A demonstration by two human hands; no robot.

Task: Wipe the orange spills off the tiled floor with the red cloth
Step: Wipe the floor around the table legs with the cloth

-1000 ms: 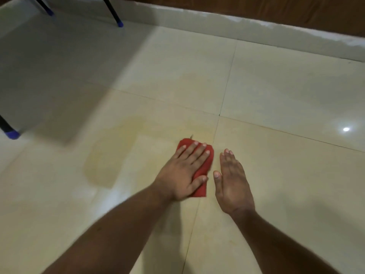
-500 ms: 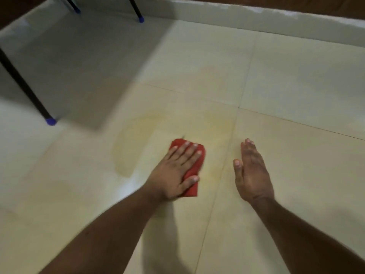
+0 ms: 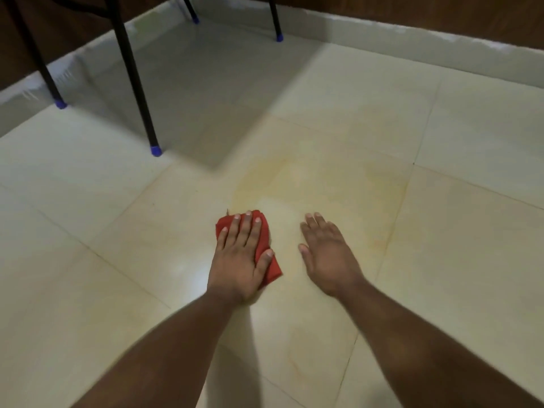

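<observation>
**A:** what's going on with the hands?

**B:** left hand (image 3: 240, 257) is lying flat, fingers straight, pressing down on the red cloth (image 3: 263, 245), a soft folded rectangle sitting on the glossy cream tiled floor (image 3: 88, 290). Right hand (image 3: 326, 254) is spreading open just beside it, holding nothing.

**A:** and the spill?

**B:** faint orange spills (image 3: 309, 178) are smearing across the tiles just past the cloth. Thin black chair legs (image 3: 132, 75) with blue caps are standing further back.
</observation>
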